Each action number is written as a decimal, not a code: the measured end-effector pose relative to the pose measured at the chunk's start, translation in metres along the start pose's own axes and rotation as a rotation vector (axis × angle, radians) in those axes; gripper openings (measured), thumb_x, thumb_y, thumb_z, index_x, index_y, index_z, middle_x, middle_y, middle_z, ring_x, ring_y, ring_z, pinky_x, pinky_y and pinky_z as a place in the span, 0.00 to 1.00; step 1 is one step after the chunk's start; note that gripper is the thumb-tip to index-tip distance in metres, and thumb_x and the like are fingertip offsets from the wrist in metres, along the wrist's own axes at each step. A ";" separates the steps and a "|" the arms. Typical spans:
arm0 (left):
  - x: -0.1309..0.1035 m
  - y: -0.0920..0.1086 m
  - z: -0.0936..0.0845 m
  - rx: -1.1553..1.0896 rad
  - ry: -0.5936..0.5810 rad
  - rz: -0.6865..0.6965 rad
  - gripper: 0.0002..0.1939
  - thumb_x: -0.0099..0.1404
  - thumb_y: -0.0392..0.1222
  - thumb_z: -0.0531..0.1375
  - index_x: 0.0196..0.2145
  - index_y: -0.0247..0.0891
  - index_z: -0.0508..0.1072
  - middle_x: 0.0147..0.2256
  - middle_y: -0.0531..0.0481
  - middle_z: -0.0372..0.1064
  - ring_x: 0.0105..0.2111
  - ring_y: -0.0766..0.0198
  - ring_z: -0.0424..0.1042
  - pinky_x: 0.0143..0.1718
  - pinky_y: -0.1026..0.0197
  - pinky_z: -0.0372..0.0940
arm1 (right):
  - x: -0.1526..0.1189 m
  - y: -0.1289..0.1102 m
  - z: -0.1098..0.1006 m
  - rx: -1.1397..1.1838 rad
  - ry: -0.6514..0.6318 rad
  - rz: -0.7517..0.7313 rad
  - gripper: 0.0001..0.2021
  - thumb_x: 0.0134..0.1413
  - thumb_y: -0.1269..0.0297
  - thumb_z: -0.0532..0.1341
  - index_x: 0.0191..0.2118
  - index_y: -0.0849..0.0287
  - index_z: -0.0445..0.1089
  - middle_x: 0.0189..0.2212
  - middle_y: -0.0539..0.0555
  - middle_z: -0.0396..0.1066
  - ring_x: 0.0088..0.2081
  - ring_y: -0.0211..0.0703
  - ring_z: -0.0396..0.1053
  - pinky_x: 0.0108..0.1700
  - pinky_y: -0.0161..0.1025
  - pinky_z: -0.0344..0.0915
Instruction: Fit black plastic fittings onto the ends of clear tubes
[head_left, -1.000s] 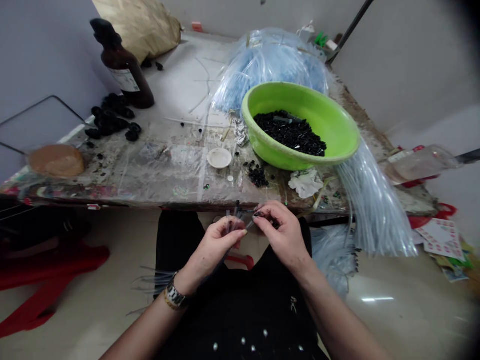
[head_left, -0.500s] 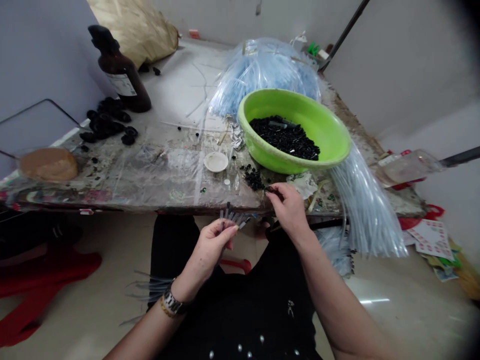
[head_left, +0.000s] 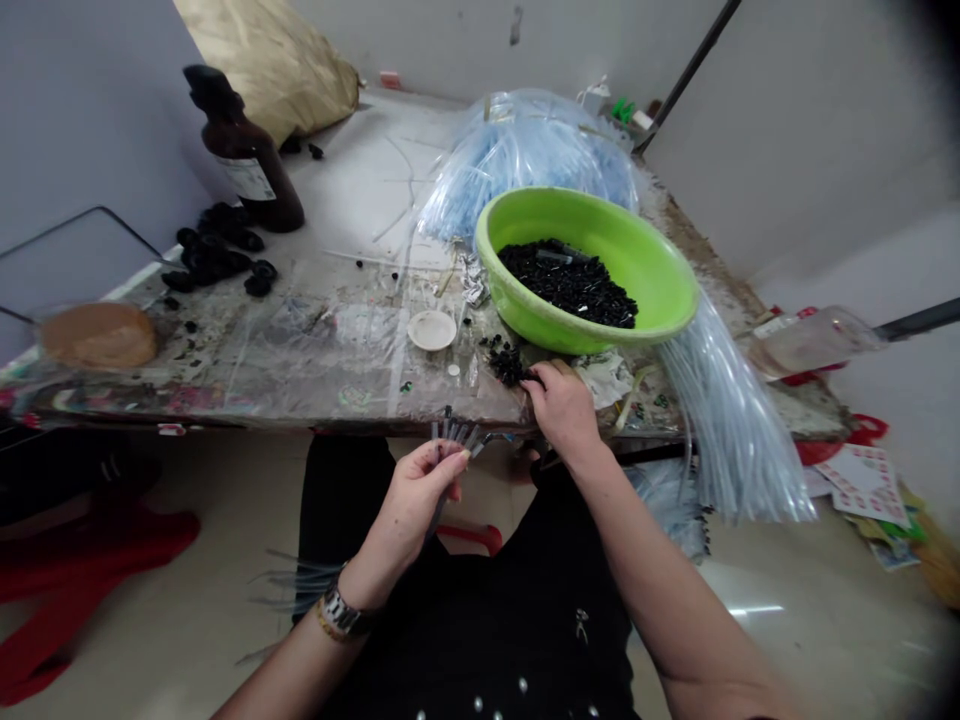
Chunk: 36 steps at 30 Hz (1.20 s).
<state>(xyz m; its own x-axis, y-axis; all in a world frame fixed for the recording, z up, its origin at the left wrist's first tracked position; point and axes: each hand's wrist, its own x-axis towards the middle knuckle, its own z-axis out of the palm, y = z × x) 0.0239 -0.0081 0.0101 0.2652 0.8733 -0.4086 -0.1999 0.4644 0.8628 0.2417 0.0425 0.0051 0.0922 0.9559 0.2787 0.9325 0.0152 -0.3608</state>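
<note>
Thin clear plastic tubes fan out from the pinched fingers of my left hand, just below the table's front edge; at least one has a black tip. Their long ends trail out past my left forearm. My right hand reaches to the table edge, its thumb and forefinger closed at the side of a little heap of small black pieces. A black piece shows at those fingertips. Behind that hand stands a green basin holding many more black pieces.
A large bundle of clear tubes lies behind the basin, and another bundle hangs over the right edge. A small white dish sits mid-table. On the left are a brown bottle and black lumps. A clear bottle lies right.
My right hand has moved slightly left, its fingertips now against the black heap. My left hand keeps its hold on the tubes, a little further left. The view has tilted slightly.
</note>
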 end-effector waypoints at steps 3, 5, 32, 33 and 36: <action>0.000 0.000 -0.001 -0.019 0.024 0.001 0.11 0.56 0.46 0.66 0.27 0.37 0.71 0.18 0.57 0.63 0.18 0.70 0.61 0.24 0.66 0.57 | 0.000 0.004 0.001 0.113 0.021 0.026 0.08 0.57 0.67 0.56 0.37 0.60 0.73 0.35 0.61 0.74 0.39 0.52 0.69 0.43 0.45 0.62; 0.000 -0.001 -0.002 -0.030 0.028 -0.002 0.11 0.55 0.46 0.66 0.27 0.37 0.71 0.18 0.57 0.63 0.18 0.70 0.60 0.24 0.65 0.58 | 0.000 0.007 0.000 0.214 0.049 0.054 0.07 0.55 0.67 0.57 0.35 0.59 0.73 0.34 0.59 0.75 0.39 0.52 0.70 0.44 0.46 0.63; 0.006 0.000 -0.020 -0.086 0.046 0.071 0.09 0.61 0.45 0.63 0.31 0.36 0.72 0.19 0.56 0.63 0.20 0.71 0.59 0.26 0.67 0.56 | 0.047 -0.056 -0.011 0.719 -0.095 0.005 0.02 0.52 0.66 0.57 0.31 0.57 0.65 0.25 0.48 0.69 0.27 0.40 0.68 0.32 0.36 0.63; 0.006 -0.001 -0.021 -0.094 0.047 0.071 0.09 0.61 0.45 0.63 0.31 0.36 0.72 0.19 0.56 0.63 0.20 0.72 0.59 0.26 0.67 0.56 | 0.053 -0.058 -0.009 0.676 -0.091 -0.026 0.02 0.52 0.67 0.57 0.30 0.57 0.66 0.25 0.48 0.69 0.27 0.40 0.68 0.33 0.36 0.62; 0.006 0.000 -0.023 -0.105 0.050 0.074 0.09 0.61 0.45 0.63 0.31 0.36 0.72 0.19 0.57 0.64 0.20 0.72 0.60 0.27 0.67 0.56 | 0.068 -0.063 -0.002 0.546 -0.070 -0.142 0.03 0.51 0.68 0.58 0.29 0.57 0.68 0.26 0.49 0.71 0.31 0.42 0.68 0.36 0.36 0.61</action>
<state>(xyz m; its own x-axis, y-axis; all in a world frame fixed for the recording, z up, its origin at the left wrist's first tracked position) 0.0041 0.0003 0.0005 0.1994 0.9108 -0.3615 -0.3154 0.4089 0.8564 0.1895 0.1060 0.0488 -0.0617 0.9501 0.3057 0.6164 0.2772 -0.7370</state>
